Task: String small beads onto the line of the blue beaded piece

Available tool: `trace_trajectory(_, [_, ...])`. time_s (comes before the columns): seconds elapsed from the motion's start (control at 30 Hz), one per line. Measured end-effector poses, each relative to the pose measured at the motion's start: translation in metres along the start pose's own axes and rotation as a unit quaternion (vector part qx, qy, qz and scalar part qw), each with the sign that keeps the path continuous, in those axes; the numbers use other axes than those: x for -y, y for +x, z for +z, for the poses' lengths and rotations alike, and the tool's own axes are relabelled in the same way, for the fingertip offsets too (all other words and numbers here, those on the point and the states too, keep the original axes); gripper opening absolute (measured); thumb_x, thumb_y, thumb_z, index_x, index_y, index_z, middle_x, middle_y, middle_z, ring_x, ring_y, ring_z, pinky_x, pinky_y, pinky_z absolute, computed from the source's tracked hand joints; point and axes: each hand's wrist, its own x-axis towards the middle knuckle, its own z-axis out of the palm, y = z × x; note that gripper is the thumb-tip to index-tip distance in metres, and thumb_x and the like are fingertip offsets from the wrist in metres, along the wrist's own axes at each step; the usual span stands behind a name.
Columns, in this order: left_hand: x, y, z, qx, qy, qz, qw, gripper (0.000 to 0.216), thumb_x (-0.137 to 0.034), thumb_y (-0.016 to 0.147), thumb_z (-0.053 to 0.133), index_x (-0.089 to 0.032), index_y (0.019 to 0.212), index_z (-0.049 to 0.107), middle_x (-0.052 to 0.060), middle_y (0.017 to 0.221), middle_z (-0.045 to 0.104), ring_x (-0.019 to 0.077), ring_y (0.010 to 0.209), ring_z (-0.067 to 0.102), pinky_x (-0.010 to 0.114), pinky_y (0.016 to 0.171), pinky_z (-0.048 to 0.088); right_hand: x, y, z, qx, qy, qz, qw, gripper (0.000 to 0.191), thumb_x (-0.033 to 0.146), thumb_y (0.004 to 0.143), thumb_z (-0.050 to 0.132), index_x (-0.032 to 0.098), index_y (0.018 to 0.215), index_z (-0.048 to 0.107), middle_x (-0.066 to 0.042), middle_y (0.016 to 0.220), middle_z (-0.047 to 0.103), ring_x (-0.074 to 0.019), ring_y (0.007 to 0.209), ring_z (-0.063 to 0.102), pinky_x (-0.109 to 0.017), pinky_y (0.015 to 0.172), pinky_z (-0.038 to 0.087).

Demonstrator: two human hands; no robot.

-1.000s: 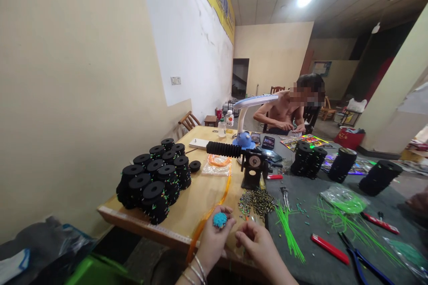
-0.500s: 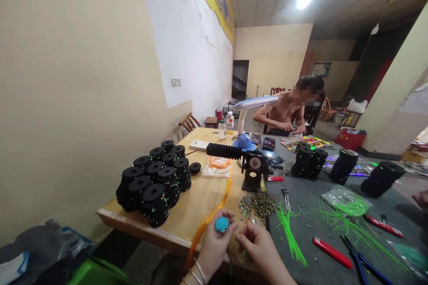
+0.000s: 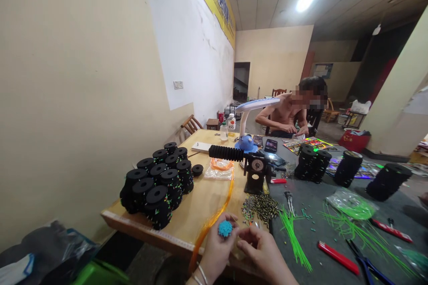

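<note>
My left hand is closed around a small blue bristly ball, held up between thumb and fingers just over the near table edge. My right hand sits right beside it, fingers pinched together close to the ball; what they pinch is too small to see. Just beyond the hands lie a heap of small dark beads and a bundle of thin green sticks. An orange strip runs along the wooden table toward my left hand.
Stacks of black foam spools stand left; more black stacks sit on the grey mat. A black winder with a ribbed handle, a blue lamp, red lighters, pliers and a green bag lie around. A person works at the far end.
Both hands with the blue ball sit slightly lower and to the right in the view. The right fingers have closed in nearer the ball. The camera has tilted a little.
</note>
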Motion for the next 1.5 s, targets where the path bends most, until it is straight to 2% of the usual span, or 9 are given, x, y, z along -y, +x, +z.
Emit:
trace_trajectory(0.1, [-0.002, -0.002, 0.000, 0.030, 0.012, -0.001, 0.999, 0.019, -0.027, 0.075, 0.069, -0.016, 0.090, 0.063, 0.005, 0.083, 0.067, 0.0201, 0.080, 0.065, 0.029, 0.078, 0.051, 0.007, 0.003, -0.011, -0.029, -0.012, -0.010, 0.999, 0.034, 0.046, 0.076, 0.065, 0.016, 0.091, 0.070, -0.006, 0.078, 0.073, -0.0188, 0.066, 0.063, -0.026, 0.061, 0.045])
trace_trajectory(0.3, [-0.011, -0.007, 0.001, 0.160, 0.087, 0.017, 0.983, 0.012, -0.017, 0.078, 0.063, -0.017, 0.090, 0.065, 0.004, 0.079, 0.068, 0.0185, 0.076, 0.062, 0.026, 0.072, 0.048, 0.032, 0.020, -0.023, -0.056, 0.131, -0.003, 0.990, 0.043, 0.057, 0.071, 0.067, 0.015, 0.079, 0.069, -0.005, 0.072, 0.069, -0.0158, 0.062, 0.058, -0.024, 0.053, 0.044])
trace_trajectory(0.6, [-0.021, -0.012, 0.001, 0.246, 0.174, 0.030, 0.953, 0.010, -0.012, 0.074, 0.061, -0.018, 0.081, 0.064, 0.003, 0.074, 0.067, 0.0173, 0.068, 0.058, 0.024, 0.064, 0.045, 0.040, 0.011, -0.019, -0.067, 0.265, 0.057, 0.960, 0.033, 0.045, 0.064, 0.077, 0.015, 0.065, 0.066, -0.003, 0.067, 0.072, -0.0110, 0.056, 0.057, -0.020, 0.051, 0.040])
trace_trajectory(0.7, [-0.020, -0.013, -0.001, 0.219, 0.168, 0.027, 0.961, 0.006, -0.021, 0.080, 0.060, -0.018, 0.082, 0.065, 0.004, 0.075, 0.069, 0.0186, 0.070, 0.061, 0.025, 0.066, 0.048, 0.034, 0.001, -0.021, -0.091, 0.276, 0.051, 0.956, 0.035, 0.049, 0.062, 0.080, 0.015, 0.067, 0.071, -0.005, 0.071, 0.073, -0.0147, 0.063, 0.061, -0.023, 0.057, 0.045])
trace_trajectory(0.83, [-0.018, -0.018, 0.009, 0.069, 0.103, 0.037, 0.992, 0.014, -0.032, 0.082, 0.064, -0.018, 0.082, 0.064, 0.004, 0.079, 0.070, 0.0198, 0.076, 0.065, 0.026, 0.071, 0.051, 0.023, -0.012, -0.013, -0.140, 0.321, 0.037, 0.936, 0.039, 0.052, 0.057, 0.083, 0.017, 0.070, 0.075, -0.009, 0.092, 0.076, -0.0256, 0.093, 0.066, -0.034, 0.086, 0.048])
trace_trajectory(0.9, [-0.017, -0.022, 0.017, 0.043, 0.086, 0.049, 0.994, 0.016, -0.033, 0.079, 0.067, -0.019, 0.081, 0.062, 0.003, 0.078, 0.069, 0.0192, 0.073, 0.066, 0.025, 0.069, 0.052, 0.018, -0.019, -0.006, -0.151, 0.350, 0.037, 0.924, 0.039, 0.053, 0.058, 0.083, 0.016, 0.071, 0.075, -0.011, 0.100, 0.075, -0.0283, 0.103, 0.064, -0.037, 0.095, 0.045])
trace_trajectory(1.13, [-0.014, -0.035, 0.031, 0.051, 0.137, 0.072, 0.987, 0.016, -0.033, 0.082, 0.064, -0.018, 0.077, 0.064, 0.003, 0.069, 0.069, 0.0180, 0.062, 0.064, 0.023, 0.059, 0.051, 0.005, -0.045, 0.005, -0.153, 0.420, 0.054, 0.893, 0.043, 0.051, 0.058, 0.084, 0.015, 0.079, 0.075, -0.010, 0.087, 0.077, -0.0257, 0.086, 0.070, -0.037, 0.084, 0.053])
trace_trajectory(1.3, [-0.013, -0.044, 0.030, 0.095, 0.171, 0.050, 0.979, 0.017, -0.032, 0.082, 0.062, -0.018, 0.072, 0.063, 0.002, 0.063, 0.068, 0.0165, 0.056, 0.063, 0.022, 0.054, 0.047, -0.008, -0.064, 0.004, -0.175, 0.408, 0.035, 0.895, 0.066, 0.053, 0.057, 0.084, 0.018, 0.111, 0.068, -0.011, 0.091, 0.077, -0.0294, 0.091, 0.071, -0.041, 0.085, 0.055])
trace_trajectory(1.5, [-0.006, -0.053, 0.034, 0.123, 0.190, 0.044, 0.973, 0.015, -0.031, 0.081, 0.062, -0.019, 0.072, 0.061, 0.002, 0.065, 0.068, 0.0170, 0.059, 0.064, 0.022, 0.057, 0.048, -0.022, -0.085, 0.006, -0.178, 0.373, 0.006, 0.910, 0.069, 0.052, 0.069, 0.077, 0.019, 0.127, 0.057, -0.012, 0.097, 0.076, -0.0285, 0.095, 0.070, -0.040, 0.089, 0.053])
